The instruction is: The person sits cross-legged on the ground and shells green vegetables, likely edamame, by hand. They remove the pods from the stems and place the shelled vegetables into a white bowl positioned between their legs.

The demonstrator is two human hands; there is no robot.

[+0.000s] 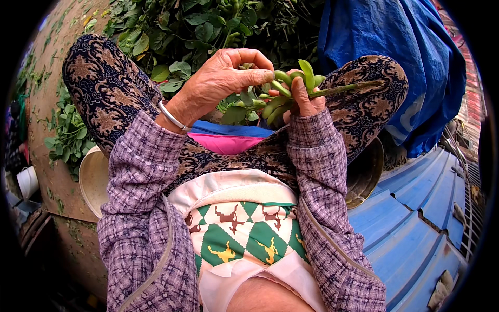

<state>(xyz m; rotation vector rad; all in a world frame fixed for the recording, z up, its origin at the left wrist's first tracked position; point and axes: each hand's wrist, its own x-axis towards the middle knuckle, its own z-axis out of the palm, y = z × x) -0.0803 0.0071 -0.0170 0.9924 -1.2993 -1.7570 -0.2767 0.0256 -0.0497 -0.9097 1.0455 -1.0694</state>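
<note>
Near the person's right knee (384,72), a stem (351,89) bearing green pods (275,107) is pointing its bare end rightward. The right hand (307,101) is gripping it with curled fingers, the thumb lying upward along the cluster. The left hand (221,78), wearing a silver bracelet (172,117), is curling mostly closed, thumb and forefinger pinching at one pod. Beyond the hands, leafy plants (202,31) are lying heaped, and a blue tarp (382,52) is draping at the right. Beside the left leg, a pale bucket (92,179) is standing partly hidden.
</note>
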